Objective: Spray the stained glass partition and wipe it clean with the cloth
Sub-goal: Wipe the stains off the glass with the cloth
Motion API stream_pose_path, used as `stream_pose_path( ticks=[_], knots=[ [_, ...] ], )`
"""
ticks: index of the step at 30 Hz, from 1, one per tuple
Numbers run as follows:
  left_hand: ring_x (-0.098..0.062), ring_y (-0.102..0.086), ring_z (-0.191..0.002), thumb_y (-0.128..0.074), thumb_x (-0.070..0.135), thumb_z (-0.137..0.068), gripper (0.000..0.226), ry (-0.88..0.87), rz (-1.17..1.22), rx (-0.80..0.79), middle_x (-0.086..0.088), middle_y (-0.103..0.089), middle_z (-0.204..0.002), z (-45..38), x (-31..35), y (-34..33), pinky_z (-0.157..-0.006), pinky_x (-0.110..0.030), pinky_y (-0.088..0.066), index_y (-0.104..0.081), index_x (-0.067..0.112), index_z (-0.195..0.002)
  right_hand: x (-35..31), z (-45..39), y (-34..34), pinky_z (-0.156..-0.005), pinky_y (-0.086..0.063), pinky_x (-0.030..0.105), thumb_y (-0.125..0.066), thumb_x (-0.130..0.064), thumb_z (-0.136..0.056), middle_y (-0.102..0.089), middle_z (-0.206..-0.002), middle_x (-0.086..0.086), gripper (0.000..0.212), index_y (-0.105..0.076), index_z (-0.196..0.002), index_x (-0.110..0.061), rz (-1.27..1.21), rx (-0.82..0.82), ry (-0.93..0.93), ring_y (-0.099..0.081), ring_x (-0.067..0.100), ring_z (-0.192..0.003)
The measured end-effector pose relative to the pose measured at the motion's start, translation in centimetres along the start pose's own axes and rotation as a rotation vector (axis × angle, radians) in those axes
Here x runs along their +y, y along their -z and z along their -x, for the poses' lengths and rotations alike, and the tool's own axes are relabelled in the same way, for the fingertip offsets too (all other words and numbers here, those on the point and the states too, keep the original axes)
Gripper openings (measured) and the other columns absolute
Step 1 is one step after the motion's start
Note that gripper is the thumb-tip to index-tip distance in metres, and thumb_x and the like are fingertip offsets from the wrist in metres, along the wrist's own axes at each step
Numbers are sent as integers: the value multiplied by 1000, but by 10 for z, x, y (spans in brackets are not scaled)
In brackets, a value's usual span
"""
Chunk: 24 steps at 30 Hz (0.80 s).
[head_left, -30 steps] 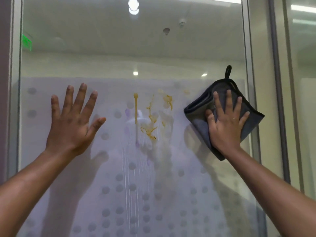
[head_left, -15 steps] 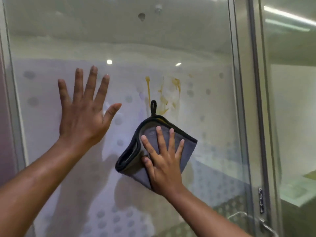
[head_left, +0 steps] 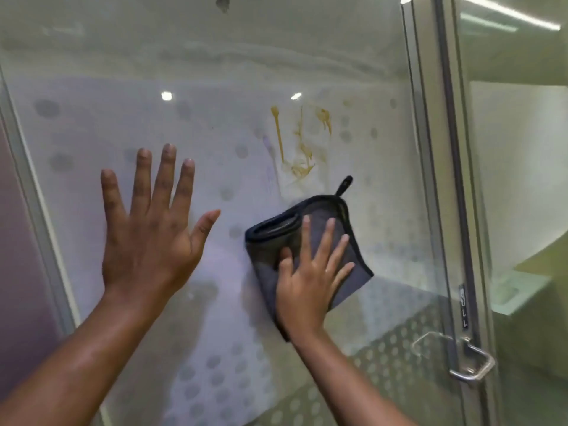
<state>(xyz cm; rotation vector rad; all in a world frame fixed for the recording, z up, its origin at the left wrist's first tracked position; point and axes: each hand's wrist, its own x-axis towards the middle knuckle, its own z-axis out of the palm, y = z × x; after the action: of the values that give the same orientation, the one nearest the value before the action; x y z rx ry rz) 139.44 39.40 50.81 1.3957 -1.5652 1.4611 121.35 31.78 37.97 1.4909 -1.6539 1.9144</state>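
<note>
The frosted, dotted glass partition (head_left: 92, 133) fills the view. Yellow-brown streaks of stain (head_left: 301, 142) sit on it, upper middle. My right hand (head_left: 310, 278) presses a folded grey cloth (head_left: 353, 250) with a black edge and hanging loop flat against the glass, just below the stain. My left hand (head_left: 150, 238) lies flat on the glass to the left, fingers spread, holding nothing. No spray bottle is in view.
A metal frame post (head_left: 430, 179) runs down the right side of the pane. A metal door handle (head_left: 470, 364) sticks out low on the right, under a small vertical label (head_left: 463, 305). Another frame edge (head_left: 33, 210) borders the left.
My right hand has slid the cloth from the right of the stain down and left, ending below it. The lower part of the stain looks thinner. My left hand has stayed on the glass.
</note>
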Motion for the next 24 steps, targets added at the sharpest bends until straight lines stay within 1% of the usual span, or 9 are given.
stream_pose_path(
  ticks=[2,4,7,10,14,16,20,22,24],
  knots=[
    [-34,5,-166,-16,61,-108,78,2,12,16,-10,2,-180,1,-1,-1,-129,-69,2,-8,16,-170,-3,42,-3,-125,6,67,-34,-55,-104,-1,-178,2,64,-14,-165,-46,-15,-91,247,8,38,-163],
    [-34,4,-166,-17,60,-108,77,1,30,22,-9,2,-180,2,-2,-1,-129,-68,3,-8,17,-170,25,43,-1,-125,6,68,-36,-54,-107,-10,-177,3,57,-25,-163,-46,-44,-109,448,3,39,-163],
    [-34,3,-166,-18,60,-108,77,-1,32,21,-9,0,-180,1,-4,-2,-129,-66,6,-9,17,-170,83,-3,3,-126,3,66,-45,-47,-102,-16,-175,2,63,-23,-161,-48,-26,-70,514,-2,34,-164],
    [-34,3,-166,-17,61,-108,77,7,39,26,-8,0,-180,1,-4,-4,-129,-66,5,-8,18,-170,147,-59,9,-125,2,64,-42,-37,-96,-14,-176,-1,73,-15,-163,-48,-58,-39,211,-2,31,-164],
    [-35,3,-166,-16,63,-108,78,3,29,26,-9,2,-180,2,-1,-4,-129,-68,3,-7,18,-171,205,-94,24,-126,-5,69,-29,-47,-103,-9,-177,-4,67,-43,-157,-11,-192,8,-515,-4,30,-164],
    [-34,6,-166,-16,64,-107,79,3,30,26,-9,3,-180,1,1,-3,-129,-68,4,-6,18,-171,192,-77,19,-125,-3,67,-30,-48,-107,-7,-177,-4,64,-49,-154,-8,-171,15,-642,-2,30,-164],
    [-34,9,-166,-18,66,-105,82,4,15,25,-10,5,-180,4,0,-3,-129,-67,6,-5,18,-171,105,-8,-3,-124,-6,71,-24,-57,-98,-3,-178,-3,77,-55,-148,-7,-129,24,-469,0,33,-163],
    [-34,8,-166,-19,67,-105,83,5,21,41,-9,5,-180,2,4,-4,-129,-67,4,-5,18,-171,56,37,-14,-123,-7,72,-32,-59,-93,-2,-178,2,78,-44,-158,-18,-36,11,-227,0,38,-163],
    [-34,6,-166,-19,67,-105,83,21,19,21,-9,6,-180,1,3,-7,-129,-68,1,-4,19,-171,23,88,-22,-124,-1,70,-46,-60,-90,-6,-178,7,80,-28,-164,-36,-29,-66,118,3,43,-162]
  ],
)
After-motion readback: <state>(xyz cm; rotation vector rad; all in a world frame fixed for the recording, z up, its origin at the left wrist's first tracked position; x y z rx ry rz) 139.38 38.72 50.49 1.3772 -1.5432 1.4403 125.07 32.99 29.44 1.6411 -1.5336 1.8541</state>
